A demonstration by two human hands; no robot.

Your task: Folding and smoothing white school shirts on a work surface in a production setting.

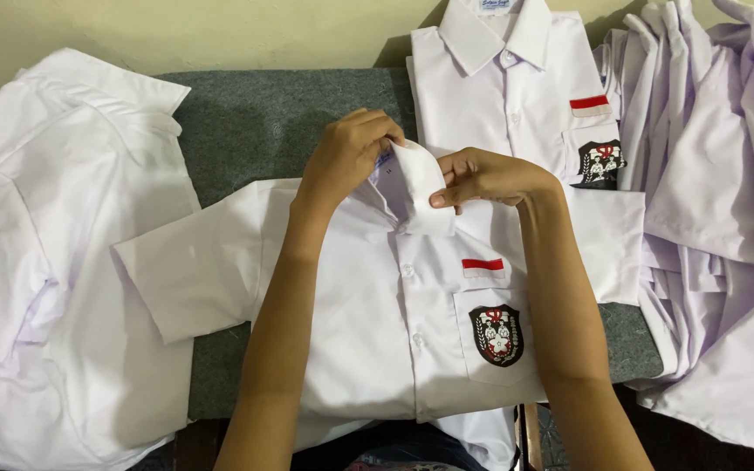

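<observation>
Both hands pinch a white shirt's stiff collar

The left hand [348, 150] and right hand [482, 177] grip the curled collar [419, 179] of the smooth cotton shirt [368, 305] (embroidered crest pocket), lying flat on a grey felt pad [255, 122].

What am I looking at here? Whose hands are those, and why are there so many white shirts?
There is no machine here, just a person. The picture comes from a small camera worn on that person's head, looking down, so you see their own two arms reaching out from the bottom.

The left hand and the right hand are both holding the collar of a white shirt that lies flat, buttoned, on a grey pad. That shirt has a red and white patch above a pocket with a dark badge.

Behind it lies a folded shirt of the same kind. More white shirts are piled loosely at the left and at the right.
</observation>
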